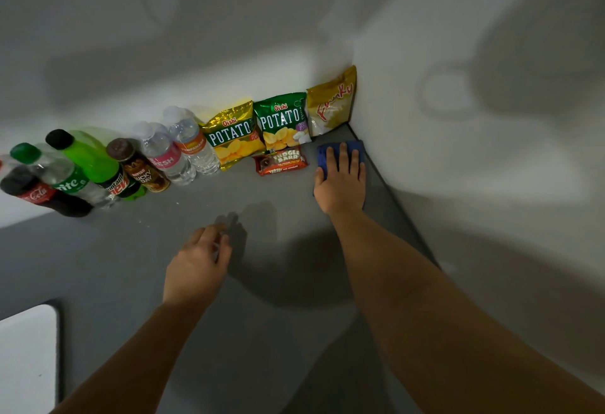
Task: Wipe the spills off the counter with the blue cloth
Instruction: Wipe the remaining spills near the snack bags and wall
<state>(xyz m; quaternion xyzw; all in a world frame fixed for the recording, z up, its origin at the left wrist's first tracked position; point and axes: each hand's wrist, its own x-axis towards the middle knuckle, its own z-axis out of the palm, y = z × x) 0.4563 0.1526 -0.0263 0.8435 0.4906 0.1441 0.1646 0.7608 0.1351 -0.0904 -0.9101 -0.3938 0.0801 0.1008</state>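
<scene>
The blue cloth lies flat on the grey counter near the right wall corner. My right hand presses down on it, fingers spread, covering most of it. My left hand hovers over the middle of the counter with loosely curled fingers and nothing in it. A few small wet droplets glint on the counter in front of the bottles.
Along the back wall stand several bottles: Coca-Cola, Sprite, Mountain Dew, a coffee drink and two water bottles. To their right are snack bags and a Fudgee Barr pack. A white panel sits at lower left.
</scene>
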